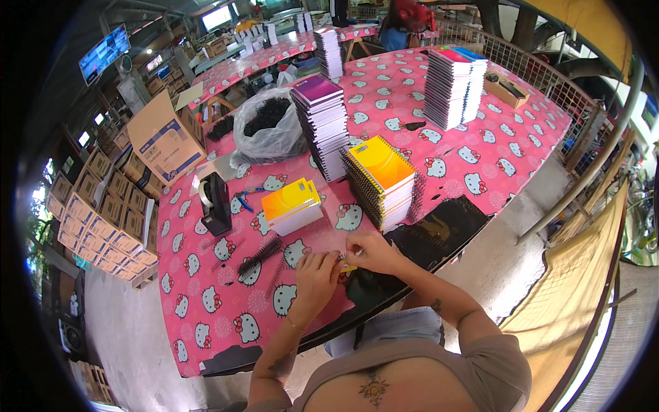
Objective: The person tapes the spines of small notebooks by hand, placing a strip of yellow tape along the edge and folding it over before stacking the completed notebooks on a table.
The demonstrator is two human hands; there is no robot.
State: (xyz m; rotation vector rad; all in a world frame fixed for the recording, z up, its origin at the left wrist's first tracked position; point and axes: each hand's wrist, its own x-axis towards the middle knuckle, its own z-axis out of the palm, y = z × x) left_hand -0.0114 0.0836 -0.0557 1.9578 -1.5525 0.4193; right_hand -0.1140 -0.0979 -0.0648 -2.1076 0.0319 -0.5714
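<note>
My left hand [314, 276] and my right hand [369, 251] meet over the near edge of the pink cartoon-cat tablecloth [206, 302]. Both pinch a small thin object [341, 257] between their fingertips; what it is I cannot tell. A black spiral binding coil [259, 256] lies just left of my left hand. A small stack of orange-yellow notebooks [292, 205] sits beyond my hands. A taller stack of yellow spiral notebooks [382, 180] stands to the right of it.
A black tape dispenser [215, 202] stands at the left. Further back are a tall purple-topped notebook stack [322, 123], a clear bag of black coils [268, 123], more stacks [453, 86] and an open carton [165, 137]. Black sheets [439, 226] lie at the table's right edge.
</note>
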